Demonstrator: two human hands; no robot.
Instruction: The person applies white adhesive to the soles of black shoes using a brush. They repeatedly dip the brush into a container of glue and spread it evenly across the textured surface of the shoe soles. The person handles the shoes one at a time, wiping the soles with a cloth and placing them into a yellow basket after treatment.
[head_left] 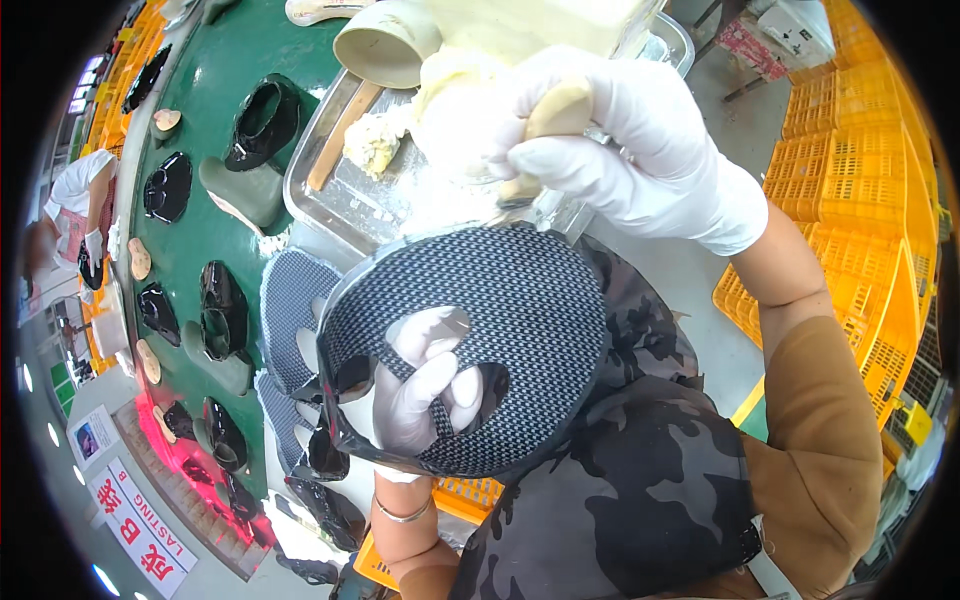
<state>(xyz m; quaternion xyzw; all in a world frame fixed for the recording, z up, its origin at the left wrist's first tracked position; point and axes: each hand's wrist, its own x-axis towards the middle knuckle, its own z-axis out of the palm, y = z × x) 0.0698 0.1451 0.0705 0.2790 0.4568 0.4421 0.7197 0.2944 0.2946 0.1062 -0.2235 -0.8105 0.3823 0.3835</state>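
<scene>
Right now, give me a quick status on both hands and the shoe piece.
Left hand gripping patterned shoe upper from inside. Right hand holding brush over metal tray. Nothing between them.

The person wears thin white gloves on both hands. The glove on the right hand [620,150] is smooth and ends in a wide cuff at the wrist, where the forearm is bare. Higher up that arm comes a tan-brown sleeve [820,440], loose and slightly creased. The glove on the left hand [420,385] is the same white kind, its cuff rolled at the wrist. Just below it sits a thin silver bangle [400,515]. Over the front of the body hangs a camouflage apron [640,480] in grey, dark grey and black patches.
</scene>
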